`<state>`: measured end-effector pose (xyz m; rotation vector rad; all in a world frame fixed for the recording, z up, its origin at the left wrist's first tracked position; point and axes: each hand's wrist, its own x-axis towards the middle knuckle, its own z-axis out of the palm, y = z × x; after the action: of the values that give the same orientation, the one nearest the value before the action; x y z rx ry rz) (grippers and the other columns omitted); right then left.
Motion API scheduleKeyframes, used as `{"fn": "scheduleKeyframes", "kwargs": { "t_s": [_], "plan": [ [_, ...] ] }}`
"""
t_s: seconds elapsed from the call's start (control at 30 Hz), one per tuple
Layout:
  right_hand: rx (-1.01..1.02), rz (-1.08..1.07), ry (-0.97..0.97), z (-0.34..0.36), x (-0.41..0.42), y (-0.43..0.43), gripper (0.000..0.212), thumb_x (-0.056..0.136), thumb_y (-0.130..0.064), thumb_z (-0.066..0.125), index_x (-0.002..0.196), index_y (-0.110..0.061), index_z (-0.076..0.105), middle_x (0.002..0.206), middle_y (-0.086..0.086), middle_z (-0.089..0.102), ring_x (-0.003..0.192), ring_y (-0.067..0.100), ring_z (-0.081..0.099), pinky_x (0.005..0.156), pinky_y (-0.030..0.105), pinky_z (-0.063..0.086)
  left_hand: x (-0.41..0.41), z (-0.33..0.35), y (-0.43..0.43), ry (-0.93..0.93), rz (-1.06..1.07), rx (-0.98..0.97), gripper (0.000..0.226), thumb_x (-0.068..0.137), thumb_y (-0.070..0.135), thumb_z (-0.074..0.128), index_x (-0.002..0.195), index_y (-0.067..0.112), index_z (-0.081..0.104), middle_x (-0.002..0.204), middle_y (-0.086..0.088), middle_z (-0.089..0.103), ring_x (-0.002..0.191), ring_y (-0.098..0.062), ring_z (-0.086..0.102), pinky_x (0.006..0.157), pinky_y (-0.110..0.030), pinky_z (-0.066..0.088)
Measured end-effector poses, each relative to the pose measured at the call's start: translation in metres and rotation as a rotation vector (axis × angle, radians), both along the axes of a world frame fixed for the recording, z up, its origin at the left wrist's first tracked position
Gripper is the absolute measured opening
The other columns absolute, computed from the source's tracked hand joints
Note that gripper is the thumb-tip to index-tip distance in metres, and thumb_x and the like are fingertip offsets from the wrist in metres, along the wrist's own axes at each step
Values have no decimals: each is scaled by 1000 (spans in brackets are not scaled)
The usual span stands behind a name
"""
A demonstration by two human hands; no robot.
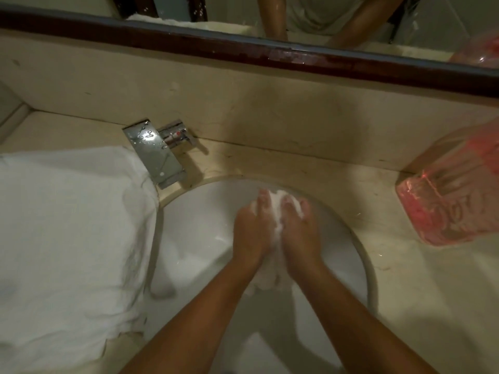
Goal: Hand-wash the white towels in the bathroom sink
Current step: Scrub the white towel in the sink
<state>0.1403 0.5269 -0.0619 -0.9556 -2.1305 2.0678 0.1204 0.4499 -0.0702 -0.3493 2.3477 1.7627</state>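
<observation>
Forearms (216, 306) angled inward over sink (194, 233), left hand (252, 230) and right hand (299, 233) side by side, gripping bunched white towel (278, 197).

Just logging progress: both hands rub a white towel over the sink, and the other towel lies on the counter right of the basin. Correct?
Wrong side: the head view shows the other towel left of the sink. Left hand and right hand do rub the white towel.

The bunched towel (278, 209) between the left hand (252, 233) and right hand (299, 233) is white, like the sink (194, 233) under them and the towel pile (67, 225) to their left, the counter (405, 292) beige, the bag (445, 201) to their right translucent pink.
</observation>
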Motion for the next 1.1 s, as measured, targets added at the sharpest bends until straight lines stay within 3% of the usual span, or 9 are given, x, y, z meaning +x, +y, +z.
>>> {"fn": "scheduleKeyframes", "kwargs": {
  "t_s": [0.13,0.33,0.47,0.53,0.6,0.77,0.83,0.97,1.1],
  "plan": [
    [-9,40,-29,-1,11,-8,29,109,-37,51,109,-17,72,98,1,76,92,20,74,80,37,59,-1,-3,-7,-19,93,-26,56,112,47,36,77,18,70,73,-1,70,69,-16,67,65,-24,51],
    [-34,-48,-63,9,3,-2,26,111,-32,49,103,-17,68,103,13,75,94,30,73,83,45,58,11,3,2,-10,42,-7,58,111,49,36,90,14,76,81,-5,75,76,-14,72,73,-31,56],
    [-2,68,-8,10,23,-14,24,112,-32,47,109,-23,68,99,-4,74,83,2,72,69,18,54,2,1,-13,-26,113,26,61,111,51,35,84,12,74,77,-7,74,72,-16,71,71,-34,55],
    [47,24,-40,10,8,-3,24,111,-30,49,103,-18,68,96,2,73,86,11,72,68,25,53,21,5,-5,-39,44,34,62,110,52,33,93,12,76,84,-3,76,82,-19,72,78,-36,56],
    [12,-2,-76,13,1,-4,25,111,-30,49,100,-16,68,97,6,73,93,25,72,75,36,54,25,7,-3,24,18,-14,60,111,50,32,89,14,75,78,0,71,77,-16,68,71,-31,52],
    [-60,105,24,25,45,-26,23,111,-34,49,109,-29,71,102,-9,77,95,7,74,84,28,58,-14,4,-29,37,24,-25,68,110,54,30,85,8,75,78,-8,74,79,-26,72,72,-36,53],
    [-95,78,-8,17,27,-14,24,110,-36,53,100,-25,72,99,-2,78,90,17,75,79,35,58,-9,3,-34,21,-18,3,70,110,57,28,76,12,70,72,-4,72,70,-20,68,68,-33,51],
    [-120,106,-47,-11,5,-2,58,91,-65,60,93,-7,68,82,9,65,74,26,62,68,39,48,-17,-14,-58,-124,33,27,62,108,59,35,72,16,62,64,1,61,57,-14,55,55,-28,41],
    [-30,204,-133,-69,21,-2,84,63,-84,75,125,-31,55,114,3,74,99,21,75,87,46,62,0,-56,-67,-204,36,134,36,104,47,56,81,24,70,75,5,71,60,-10,66,56,-23,51]
  ]
}}
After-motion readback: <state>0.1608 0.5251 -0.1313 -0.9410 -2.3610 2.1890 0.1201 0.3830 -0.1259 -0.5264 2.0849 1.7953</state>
